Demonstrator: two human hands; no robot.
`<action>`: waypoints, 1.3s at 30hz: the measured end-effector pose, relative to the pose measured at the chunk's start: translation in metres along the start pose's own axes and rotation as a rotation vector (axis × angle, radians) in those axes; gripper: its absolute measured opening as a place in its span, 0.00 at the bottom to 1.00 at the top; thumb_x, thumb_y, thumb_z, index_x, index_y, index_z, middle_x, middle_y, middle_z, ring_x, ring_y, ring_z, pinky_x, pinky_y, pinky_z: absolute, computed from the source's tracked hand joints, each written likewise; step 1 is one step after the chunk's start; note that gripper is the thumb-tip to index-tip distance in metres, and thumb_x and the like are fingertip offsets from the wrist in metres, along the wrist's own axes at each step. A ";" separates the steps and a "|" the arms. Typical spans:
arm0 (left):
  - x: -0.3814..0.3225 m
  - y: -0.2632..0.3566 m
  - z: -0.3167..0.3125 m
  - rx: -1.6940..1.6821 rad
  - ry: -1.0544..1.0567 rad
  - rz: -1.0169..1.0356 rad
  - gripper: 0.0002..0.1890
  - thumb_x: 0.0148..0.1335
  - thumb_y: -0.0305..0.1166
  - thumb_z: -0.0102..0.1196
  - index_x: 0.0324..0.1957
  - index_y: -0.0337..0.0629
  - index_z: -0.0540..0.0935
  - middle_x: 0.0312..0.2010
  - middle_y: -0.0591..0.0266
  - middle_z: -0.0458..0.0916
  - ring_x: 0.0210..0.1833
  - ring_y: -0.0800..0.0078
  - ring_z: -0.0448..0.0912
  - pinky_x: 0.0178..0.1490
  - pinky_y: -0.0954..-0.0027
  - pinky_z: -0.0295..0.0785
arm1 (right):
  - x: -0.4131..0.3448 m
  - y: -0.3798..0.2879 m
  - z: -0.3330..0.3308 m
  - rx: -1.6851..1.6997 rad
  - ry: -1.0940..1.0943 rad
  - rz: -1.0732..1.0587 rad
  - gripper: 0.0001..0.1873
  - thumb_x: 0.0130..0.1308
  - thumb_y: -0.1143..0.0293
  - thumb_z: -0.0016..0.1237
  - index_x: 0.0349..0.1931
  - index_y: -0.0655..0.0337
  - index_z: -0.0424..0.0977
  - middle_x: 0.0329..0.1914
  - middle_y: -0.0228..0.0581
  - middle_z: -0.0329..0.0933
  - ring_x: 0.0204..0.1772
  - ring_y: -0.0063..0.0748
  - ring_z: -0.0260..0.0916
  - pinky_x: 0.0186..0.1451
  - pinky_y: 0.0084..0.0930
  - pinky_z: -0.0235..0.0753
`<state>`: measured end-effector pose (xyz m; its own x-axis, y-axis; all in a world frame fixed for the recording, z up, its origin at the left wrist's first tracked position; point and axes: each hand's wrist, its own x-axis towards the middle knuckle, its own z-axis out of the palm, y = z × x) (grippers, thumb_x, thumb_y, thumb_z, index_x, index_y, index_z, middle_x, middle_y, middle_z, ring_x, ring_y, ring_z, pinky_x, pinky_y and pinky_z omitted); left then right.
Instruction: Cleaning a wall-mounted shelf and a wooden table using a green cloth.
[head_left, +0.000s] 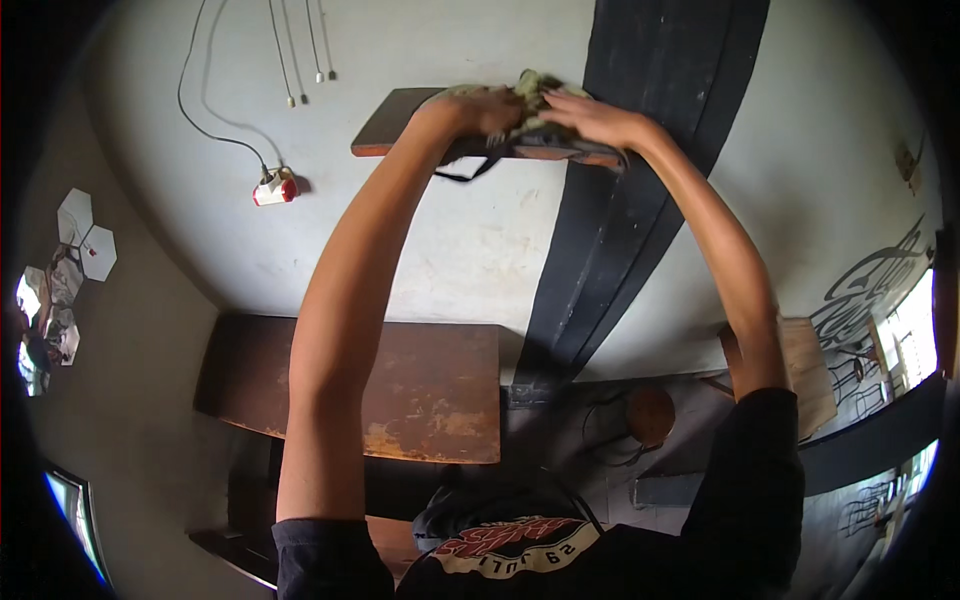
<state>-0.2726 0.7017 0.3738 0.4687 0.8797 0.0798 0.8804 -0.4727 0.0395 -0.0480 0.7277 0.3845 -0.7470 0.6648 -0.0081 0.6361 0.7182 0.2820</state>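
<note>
Both arms reach up to a wooden wall shelf (386, 120), on which lies a bundle of green fabric (531, 90), perhaps a bag. My left hand (487, 111) is closed around the left part of the fabric, its fingers blurred. On the other side, my right hand (589, 116) lies against the bundle with its fingers stretched out; I cannot tell whether it grips. A dark strap (469, 177) hangs in a loop below the shelf's front edge. Dark material also shows under the green fabric, partly hidden by the hands.
Below stands a worn brown table (435, 397) against the wall. A round stool (650, 417) and another wooden table (808, 367) are at the right. A power socket block (274, 187) hangs from a cable at the left. A black stripe (600, 262) runs down the wall.
</note>
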 end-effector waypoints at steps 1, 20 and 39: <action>-0.002 -0.009 0.000 0.364 -0.010 0.245 0.30 0.78 0.44 0.33 0.77 0.42 0.60 0.79 0.51 0.55 0.82 0.58 0.52 0.83 0.58 0.47 | -0.014 -0.002 0.004 -0.058 0.023 -0.102 0.31 0.80 0.54 0.34 0.79 0.54 0.53 0.85 0.54 0.41 0.87 0.50 0.33 0.86 0.38 0.41; -0.010 -0.060 -0.020 -0.196 -0.052 -0.244 0.34 0.70 0.47 0.40 0.77 0.52 0.62 0.80 0.59 0.54 0.81 0.60 0.55 0.80 0.59 0.52 | 0.070 -0.039 -0.023 0.199 -0.067 0.007 0.33 0.70 0.81 0.43 0.76 0.58 0.58 0.83 0.56 0.47 0.84 0.51 0.45 0.83 0.35 0.50; -0.082 -0.010 0.008 0.042 0.217 -0.265 0.38 0.75 0.56 0.28 0.77 0.43 0.59 0.79 0.56 0.55 0.82 0.59 0.53 0.82 0.62 0.47 | -0.001 -0.072 -0.028 0.372 -0.008 0.114 0.34 0.83 0.51 0.22 0.78 0.66 0.48 0.86 0.46 0.42 0.87 0.36 0.35 0.86 0.30 0.37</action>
<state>-0.3191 0.6348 0.3590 0.2010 0.9381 0.2822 0.9738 -0.2227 0.0468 -0.0989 0.6695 0.3910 -0.6667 0.7453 -0.0043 0.7428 0.6640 -0.0857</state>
